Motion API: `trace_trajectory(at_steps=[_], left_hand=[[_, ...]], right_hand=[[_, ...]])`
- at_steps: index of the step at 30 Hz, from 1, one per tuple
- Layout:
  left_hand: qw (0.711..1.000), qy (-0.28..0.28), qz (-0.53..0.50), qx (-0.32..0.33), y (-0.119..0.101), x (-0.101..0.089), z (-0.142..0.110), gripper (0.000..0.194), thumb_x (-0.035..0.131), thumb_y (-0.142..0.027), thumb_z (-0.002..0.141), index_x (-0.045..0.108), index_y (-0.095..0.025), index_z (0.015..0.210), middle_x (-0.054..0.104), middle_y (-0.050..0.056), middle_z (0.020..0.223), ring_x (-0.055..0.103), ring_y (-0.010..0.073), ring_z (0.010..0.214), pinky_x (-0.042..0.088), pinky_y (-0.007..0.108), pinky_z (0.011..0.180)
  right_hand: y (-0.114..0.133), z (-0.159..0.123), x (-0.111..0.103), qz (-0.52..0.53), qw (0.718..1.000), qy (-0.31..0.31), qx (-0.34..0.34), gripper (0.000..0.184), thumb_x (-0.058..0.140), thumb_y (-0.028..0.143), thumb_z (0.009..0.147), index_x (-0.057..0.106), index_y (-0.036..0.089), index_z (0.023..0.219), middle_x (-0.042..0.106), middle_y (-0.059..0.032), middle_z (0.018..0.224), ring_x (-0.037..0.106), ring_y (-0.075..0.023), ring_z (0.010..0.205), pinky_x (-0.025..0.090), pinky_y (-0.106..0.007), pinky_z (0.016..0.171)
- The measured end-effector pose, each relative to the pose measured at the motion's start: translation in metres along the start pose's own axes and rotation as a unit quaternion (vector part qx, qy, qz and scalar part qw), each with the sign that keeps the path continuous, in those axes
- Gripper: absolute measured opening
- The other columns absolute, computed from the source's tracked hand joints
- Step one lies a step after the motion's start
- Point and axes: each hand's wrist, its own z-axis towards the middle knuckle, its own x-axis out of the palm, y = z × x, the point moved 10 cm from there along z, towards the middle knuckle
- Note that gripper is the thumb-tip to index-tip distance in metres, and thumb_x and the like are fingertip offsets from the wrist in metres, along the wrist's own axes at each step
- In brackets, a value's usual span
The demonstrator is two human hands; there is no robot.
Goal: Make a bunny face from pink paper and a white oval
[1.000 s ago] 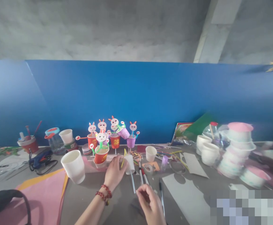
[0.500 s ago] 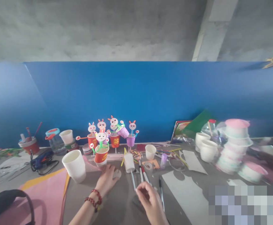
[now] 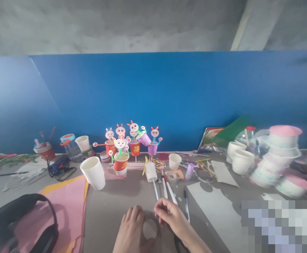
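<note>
Toward the near edge of the surface, one flat, round, whitish disc lies between two hands. The left hand is palm down, fingers gently bent around the disc's side; its grip cannot be told. The right hand has thumb and forefinger pinched together, any hold unclear, near one slim straw. Six paper rabbit heads stand near the far edge.

Between the pink paper and the left hand the tabletop leaves an open passage, but farther back a white paper cup and rabbit figures obstruct it, and before the right hand are a straw and markers.
</note>
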Motion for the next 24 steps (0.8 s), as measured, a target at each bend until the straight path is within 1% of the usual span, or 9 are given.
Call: trace_trajectory(at_steps=[1, 3, 5, 7, 9, 12, 17, 21, 24], left_hand=[[0.999, -0.006, -0.038, 0.003, 0.000, -0.003, 0.000, 0.038, 0.070, -0.025, 0.069, 0.063, -0.021, 0.106, 0.062, 0.011, 0.112, 0.057, 0.0301, 0.103, 0.044, 0.041, 0.089], [0.990, -0.010, -0.144, 0.002, 0.000, -0.012, 0.006, 0.031, 0.065, -0.030, 0.078, 0.060, -0.021, 0.107, 0.063, 0.011, 0.108, 0.059, 0.0264, 0.098, 0.045, 0.037, 0.088], [0.971, 0.005, -0.239, -0.016, 0.000, -0.021, 0.013, 0.020, 0.058, -0.036, 0.085, 0.060, -0.020, 0.097, 0.065, 0.007, 0.094, 0.061, 0.0229, 0.088, 0.045, 0.033, 0.083], [0.956, 0.032, -0.290, -0.033, -0.003, -0.024, 0.019, 0.018, 0.058, -0.038, 0.084, 0.060, -0.020, 0.084, 0.065, 0.003, 0.081, 0.060, 0.0206, 0.079, 0.044, 0.029, 0.076], [0.947, 0.051, -0.314, -0.044, -0.007, -0.023, 0.021, 0.018, 0.057, -0.037, 0.082, 0.058, -0.020, 0.077, 0.064, 0.001, 0.075, 0.058, 0.0186, 0.074, 0.042, 0.027, 0.070], [0.936, 0.065, -0.340, -0.060, -0.007, -0.017, 0.021, 0.021, 0.058, -0.040, 0.079, 0.056, -0.020, 0.072, 0.058, -0.002, 0.068, 0.052, 0.0155, 0.067, 0.038, 0.025, 0.063], [0.925, 0.066, -0.363, -0.089, 0.000, -0.009, 0.018, 0.025, 0.057, -0.042, 0.077, 0.055, -0.019, 0.069, 0.048, -0.005, 0.062, 0.041, 0.0121, 0.060, 0.032, 0.024, 0.058], [0.921, 0.066, -0.372, -0.100, 0.003, -0.005, 0.015, 0.025, 0.054, -0.043, 0.076, 0.051, -0.020, 0.068, 0.042, -0.007, 0.058, 0.035, 0.0111, 0.056, 0.028, 0.024, 0.053], [0.920, 0.074, -0.372, -0.100, 0.001, -0.001, 0.013, 0.025, 0.052, -0.044, 0.077, 0.051, -0.020, 0.069, 0.042, -0.007, 0.058, 0.036, 0.0110, 0.054, 0.028, 0.023, 0.052]], right_hand=[[0.000, -0.001, 0.003, 0.008, 1.000, 0.010, 0.009, 0.043, 0.066, 0.061, 0.080, 0.057, 0.019, 0.078, 0.056, 0.0032, 0.068, 0.051, -0.0102, 0.054, 0.042, -0.022, 0.052], [0.000, -0.003, 0.009, 0.020, 0.999, 0.024, 0.024, 0.043, 0.070, 0.060, 0.077, 0.056, 0.019, 0.076, 0.054, 0.0045, 0.065, 0.049, -0.0099, 0.052, 0.041, -0.022, 0.050], [0.000, -0.004, 0.012, 0.029, 0.999, 0.029, 0.033, 0.045, 0.073, 0.060, 0.074, 0.055, 0.019, 0.074, 0.052, 0.0054, 0.062, 0.049, -0.0100, 0.051, 0.041, -0.022, 0.049], [0.000, -0.005, 0.015, 0.035, 0.998, 0.030, 0.037, 0.047, 0.074, 0.061, 0.072, 0.054, 0.019, 0.071, 0.051, 0.0057, 0.060, 0.048, -0.0101, 0.050, 0.041, -0.022, 0.048], [0.000, -0.005, 0.017, 0.036, 0.998, 0.032, 0.041, 0.047, 0.074, 0.061, 0.071, 0.054, 0.019, 0.070, 0.053, 0.0051, 0.059, 0.048, -0.0099, 0.048, 0.041, -0.023, 0.047], [0.001, -0.007, 0.019, 0.033, 0.998, 0.037, 0.048, 0.045, 0.074, 0.059, 0.072, 0.056, 0.018, 0.071, 0.057, 0.0038, 0.061, 0.049, -0.0099, 0.048, 0.042, -0.023, 0.048], [0.004, -0.008, 0.020, 0.018, 0.997, 0.052, 0.055, 0.038, 0.073, 0.053, 0.071, 0.058, 0.018, 0.073, 0.060, 0.0028, 0.064, 0.053, -0.0116, 0.052, 0.047, -0.026, 0.054], [0.006, -0.009, 0.018, -0.018, 0.997, 0.043, 0.059, 0.023, 0.067, 0.040, 0.073, 0.056, 0.019, 0.073, 0.057, 0.0048, 0.060, 0.051, -0.0112, 0.051, 0.044, -0.024, 0.052], [0.005, -0.014, 0.014, -0.067, 0.995, 0.032, 0.060, 0.009, 0.058, 0.028, 0.074, 0.056, 0.020, 0.074, 0.054, 0.0060, 0.058, 0.049, -0.0105, 0.050, 0.039, -0.022, 0.051]])
